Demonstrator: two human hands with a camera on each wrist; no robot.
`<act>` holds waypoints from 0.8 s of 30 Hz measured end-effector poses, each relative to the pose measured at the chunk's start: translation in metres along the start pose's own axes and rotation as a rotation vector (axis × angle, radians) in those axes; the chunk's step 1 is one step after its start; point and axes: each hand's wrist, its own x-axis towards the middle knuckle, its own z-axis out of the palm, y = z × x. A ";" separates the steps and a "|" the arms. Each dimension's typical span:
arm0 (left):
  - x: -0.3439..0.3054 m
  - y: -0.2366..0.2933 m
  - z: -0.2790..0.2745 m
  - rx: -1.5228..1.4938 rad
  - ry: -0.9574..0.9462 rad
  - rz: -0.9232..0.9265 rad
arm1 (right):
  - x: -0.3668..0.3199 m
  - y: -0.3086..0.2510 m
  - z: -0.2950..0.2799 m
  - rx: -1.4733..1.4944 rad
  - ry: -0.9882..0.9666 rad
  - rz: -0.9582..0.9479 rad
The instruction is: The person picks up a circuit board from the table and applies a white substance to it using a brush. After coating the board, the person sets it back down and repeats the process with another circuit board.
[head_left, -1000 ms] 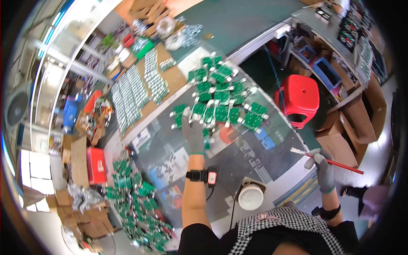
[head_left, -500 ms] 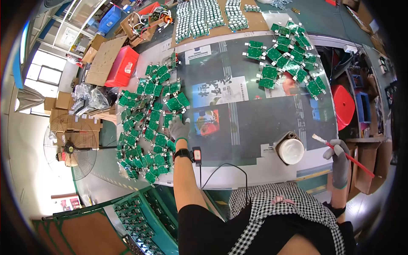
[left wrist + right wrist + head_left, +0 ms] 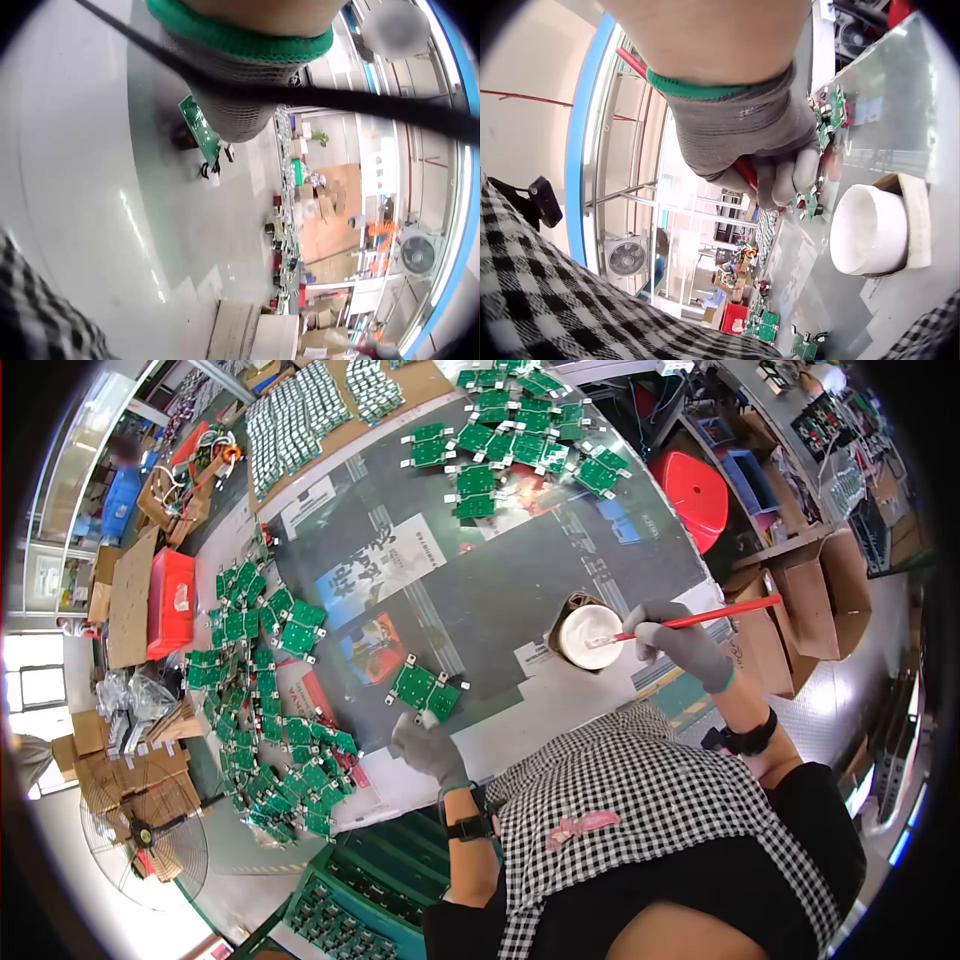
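Observation:
My gloved left hand (image 3: pixel 430 748) pinches the near edge of a green circuit board (image 3: pixel 425 690) at the table's front; in the left wrist view the board (image 3: pixel 199 131) looks tilted and the glove's cuff hides most fingers. The gloved right hand (image 3: pixel 680 645) grips a red-handled brush (image 3: pixel 715 616), its bristle end over the mouth of a round white tub (image 3: pixel 588 638). From the right wrist, curled fingers (image 3: pixel 784 176) surround the red handle. The tub (image 3: pixel 868 229) sits in a cardboard holder (image 3: pixel 915 217).
Many green boards (image 3: pixel 265 680) lie piled at the table's left. Another cluster of boards (image 3: pixel 525 430) covers the far right. Rows of small parts (image 3: pixel 300 420) stand on cardboard beyond. A red stool (image 3: pixel 692 500) and cardboard boxes (image 3: pixel 830 600) are to the right.
My left hand went from the far cluster to the left pile, then came nearer with a board. The right hand moved in from the right, bringing the brush over the tub.

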 end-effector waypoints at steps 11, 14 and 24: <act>-0.021 0.007 0.048 -0.976 -0.401 -0.973 | 0.037 0.036 -0.005 -0.226 -0.083 0.138; -0.014 0.016 0.052 -1.016 -0.262 -0.994 | 0.054 0.055 -0.007 -0.196 -0.179 0.155; 0.005 0.034 0.027 -1.438 -0.062 -0.812 | 0.037 0.033 -0.022 -0.081 -0.152 0.092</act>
